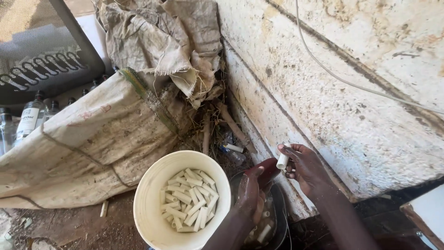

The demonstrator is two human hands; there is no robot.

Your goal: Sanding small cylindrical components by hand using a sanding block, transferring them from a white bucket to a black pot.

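Working over two containers in the head view. Right hand (307, 169) pinches a short white tube (282, 159) between fingertips, raised near the wall (351, 115). Left hand (252, 192) is closed around a dark red object (268, 172), likely a cloth or scrubber; its tip sits just beside the tube's lower end. Below the hands, a dark basin (280, 217) holds murky water with a few more tubes, partly hidden by the left forearm. Beside it, to the left, a white bucket (150, 203) holds a heap of similar tubes that look clean. A sack (88, 139) and bottles (30, 120) lie beyond.

Judgement: step in hand is wiping one tube at a time. Next move seems to call for bringing the red object against the tube while it is turned in the fingertips, keeping the pinch firm, since a wet tube may slip back into the basin.
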